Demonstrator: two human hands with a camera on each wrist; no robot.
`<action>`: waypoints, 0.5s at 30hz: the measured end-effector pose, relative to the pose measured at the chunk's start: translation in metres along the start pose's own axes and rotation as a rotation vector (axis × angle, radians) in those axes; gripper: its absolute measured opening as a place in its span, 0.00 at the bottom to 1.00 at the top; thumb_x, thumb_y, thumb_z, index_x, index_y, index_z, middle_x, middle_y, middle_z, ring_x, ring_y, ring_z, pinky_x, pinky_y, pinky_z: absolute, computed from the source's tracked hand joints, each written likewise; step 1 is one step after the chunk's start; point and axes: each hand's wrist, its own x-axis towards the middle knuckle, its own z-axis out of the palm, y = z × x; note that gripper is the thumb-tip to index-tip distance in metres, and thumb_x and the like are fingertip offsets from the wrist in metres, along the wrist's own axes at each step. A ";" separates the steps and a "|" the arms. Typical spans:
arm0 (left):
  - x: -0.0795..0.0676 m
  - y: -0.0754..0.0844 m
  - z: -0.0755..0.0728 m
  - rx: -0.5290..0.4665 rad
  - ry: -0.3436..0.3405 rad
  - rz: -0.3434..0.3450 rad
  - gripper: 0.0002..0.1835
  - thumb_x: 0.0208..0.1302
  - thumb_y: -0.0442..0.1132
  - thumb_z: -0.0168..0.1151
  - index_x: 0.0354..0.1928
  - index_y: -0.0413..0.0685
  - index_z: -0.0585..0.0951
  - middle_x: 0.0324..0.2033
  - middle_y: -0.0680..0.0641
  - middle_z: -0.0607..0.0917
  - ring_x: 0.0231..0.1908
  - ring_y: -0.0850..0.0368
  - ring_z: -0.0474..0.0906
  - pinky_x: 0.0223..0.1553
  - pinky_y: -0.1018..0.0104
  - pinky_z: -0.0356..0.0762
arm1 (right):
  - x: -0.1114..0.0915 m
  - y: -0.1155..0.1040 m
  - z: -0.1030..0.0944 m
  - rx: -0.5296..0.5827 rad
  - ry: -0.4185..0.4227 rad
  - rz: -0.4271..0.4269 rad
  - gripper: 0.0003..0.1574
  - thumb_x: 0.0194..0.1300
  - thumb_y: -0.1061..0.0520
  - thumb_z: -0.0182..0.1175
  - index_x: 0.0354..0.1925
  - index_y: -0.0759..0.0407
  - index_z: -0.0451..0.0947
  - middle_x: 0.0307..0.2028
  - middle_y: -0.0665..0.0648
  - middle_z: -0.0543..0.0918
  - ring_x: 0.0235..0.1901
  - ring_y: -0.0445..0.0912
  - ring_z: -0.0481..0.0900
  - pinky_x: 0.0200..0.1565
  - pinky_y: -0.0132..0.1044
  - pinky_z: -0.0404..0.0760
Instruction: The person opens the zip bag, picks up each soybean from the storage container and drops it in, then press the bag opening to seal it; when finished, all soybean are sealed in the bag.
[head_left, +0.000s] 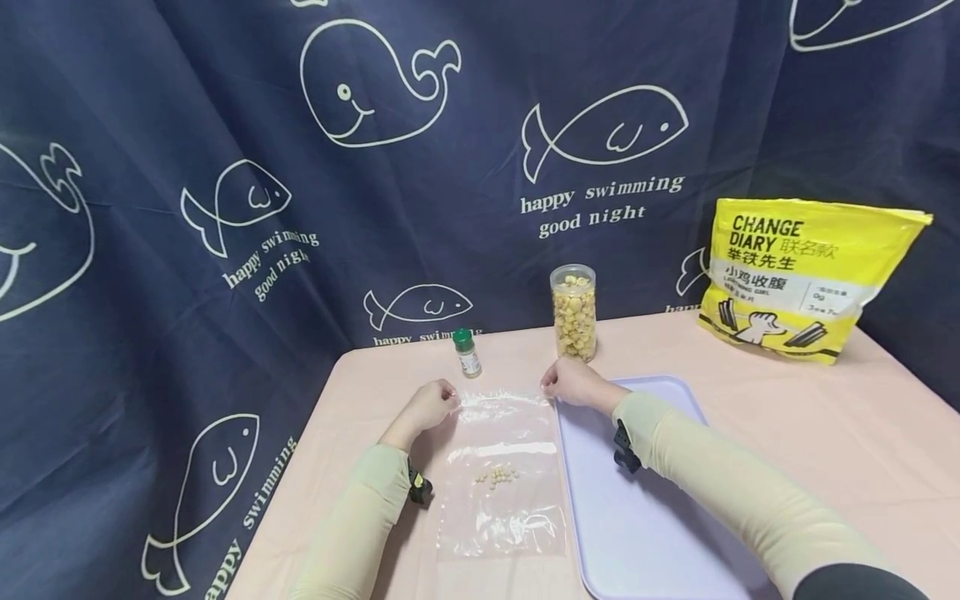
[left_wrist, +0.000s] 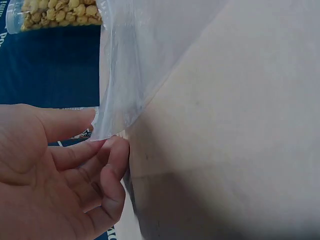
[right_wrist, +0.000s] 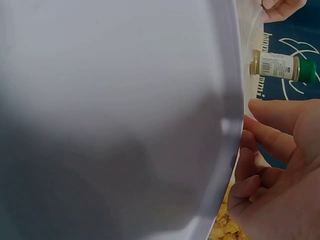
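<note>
A clear plastic bag (head_left: 504, 431) lies flat on the table, with several small pale round pieces (head_left: 497, 476) showing in its middle. My left hand (head_left: 432, 405) pinches the bag's far left corner between thumb and forefinger. In the left wrist view, that corner of the bag (left_wrist: 131, 60) is lifted and creased, while the other fingers of the left hand (left_wrist: 75, 175) curl below it. At the far right corner, my right hand (head_left: 579, 382) grips the bag's edge. The right wrist view shows the right hand (right_wrist: 280, 155) with thumb and forefinger close together; the tray's rim hides part of the bag there.
A lavender tray (head_left: 637, 508) sits right beside the bag, under my right forearm. Behind the hands stand a small green-capped bottle (head_left: 469, 364) and a clear jar of yellow popcorn-like pieces (head_left: 575, 321). A yellow pouch (head_left: 795, 283) stands at the back right, before a dark blue curtain (head_left: 480, 208).
</note>
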 end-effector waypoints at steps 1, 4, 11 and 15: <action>0.000 0.000 0.000 0.007 -0.003 -0.001 0.12 0.70 0.35 0.60 0.49 0.34 0.81 0.38 0.41 0.85 0.42 0.45 0.81 0.52 0.50 0.80 | -0.001 0.000 0.000 -0.005 0.006 -0.004 0.10 0.63 0.63 0.65 0.42 0.65 0.88 0.38 0.58 0.90 0.35 0.48 0.83 0.48 0.45 0.83; 0.001 0.001 0.000 0.025 -0.004 0.010 0.18 0.69 0.36 0.62 0.56 0.30 0.79 0.43 0.38 0.84 0.48 0.42 0.81 0.56 0.48 0.78 | -0.001 -0.001 -0.001 -0.004 0.012 -0.004 0.14 0.63 0.63 0.66 0.46 0.67 0.87 0.43 0.60 0.89 0.43 0.53 0.84 0.55 0.49 0.81; -0.005 0.002 0.000 0.190 -0.011 0.076 0.28 0.67 0.39 0.64 0.63 0.27 0.74 0.53 0.31 0.79 0.58 0.36 0.76 0.66 0.46 0.71 | -0.009 -0.001 -0.008 -0.005 0.035 -0.054 0.19 0.64 0.62 0.64 0.51 0.71 0.84 0.44 0.65 0.88 0.47 0.58 0.84 0.55 0.52 0.81; -0.016 0.002 -0.003 0.269 0.000 0.054 0.32 0.68 0.46 0.64 0.67 0.32 0.72 0.63 0.30 0.73 0.64 0.33 0.71 0.67 0.42 0.68 | -0.027 0.003 -0.025 -0.016 0.064 -0.121 0.21 0.65 0.60 0.63 0.53 0.72 0.82 0.47 0.68 0.86 0.47 0.61 0.83 0.53 0.56 0.81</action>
